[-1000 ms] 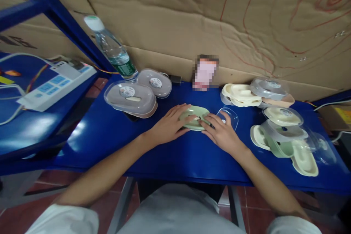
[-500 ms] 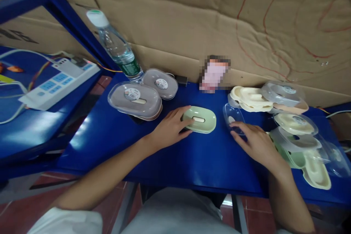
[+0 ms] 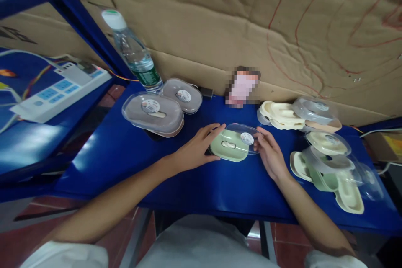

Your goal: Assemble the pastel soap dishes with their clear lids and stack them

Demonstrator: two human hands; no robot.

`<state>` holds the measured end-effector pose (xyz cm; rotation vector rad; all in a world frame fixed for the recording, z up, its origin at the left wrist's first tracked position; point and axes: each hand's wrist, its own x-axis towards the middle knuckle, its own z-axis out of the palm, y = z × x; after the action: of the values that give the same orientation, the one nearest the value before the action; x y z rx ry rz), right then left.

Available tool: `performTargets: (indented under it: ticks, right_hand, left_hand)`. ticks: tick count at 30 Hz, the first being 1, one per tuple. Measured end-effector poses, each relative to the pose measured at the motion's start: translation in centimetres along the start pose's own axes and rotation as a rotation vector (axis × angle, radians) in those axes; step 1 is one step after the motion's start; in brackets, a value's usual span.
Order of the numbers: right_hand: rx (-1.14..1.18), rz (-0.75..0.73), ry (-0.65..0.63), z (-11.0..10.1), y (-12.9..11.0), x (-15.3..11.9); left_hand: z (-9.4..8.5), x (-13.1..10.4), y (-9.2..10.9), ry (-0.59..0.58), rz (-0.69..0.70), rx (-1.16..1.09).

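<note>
A light green oval box (image 3: 234, 155) with a slot and a pale bar in its top sits on the blue table. Over its upper right part is a clear plastic lid (image 3: 254, 138) bearing a round white label, shifted from the box's outline. My right hand (image 3: 270, 150) grips the lid's right end, fingers curled on its edge. At the box's left end is my left hand (image 3: 201, 144), thumb and fingers closed around it and the fingertips near the lid's left edge. Whether the lid touches the box cannot be made out.
Two lidded grey boxes (image 3: 150, 113) stand at left, by a water bottle (image 3: 136, 56). A blurred phone (image 3: 242, 88) leans on the cardboard (image 3: 188, 21). Cream trays (image 3: 281, 113), clear lids (image 3: 372, 182) and a green container (image 3: 325, 180) pile up at right. A power strip (image 3: 59, 92) lies far left.
My right hand has lifted the clear lid from the table and brought it left, over the green box. My left hand stays at the box's left end.
</note>
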<state>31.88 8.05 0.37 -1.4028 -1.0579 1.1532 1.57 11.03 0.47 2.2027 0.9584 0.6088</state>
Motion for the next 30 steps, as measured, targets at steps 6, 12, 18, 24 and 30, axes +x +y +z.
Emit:
performTargets:
  ticks: [6, 12, 18, 24, 30]
  right_hand:
    - [-0.566, -0.412, -0.245, 1.2, 0.9, -2.4]
    - [-0.961, -0.676, -0.39, 1.2, 0.5, -2.4]
    - [-0.966, -0.714, -0.327, 1.0, 0.7, -2.0]
    - [-1.084, -0.816, -0.496, 1.6, 0.1, -3.5]
    - [-1.203, -0.944, -0.387, -0.4, -2.3, -2.3]
  left_hand:
    - [-0.1, 0.2, -0.8, 0.007, 0.087, 0.001]
    - [-1.0, 0.2, -1.5, -0.013, 0.07, -0.043]
    - [-1.4, 0.8, -1.0, -0.021, 0.036, -0.027]
    - [-0.8, -3.3, 1.5, 0.044, -0.027, 0.069]
    - [-2.4, -18.1, 2.0, 0.249, -0.303, 0.209]
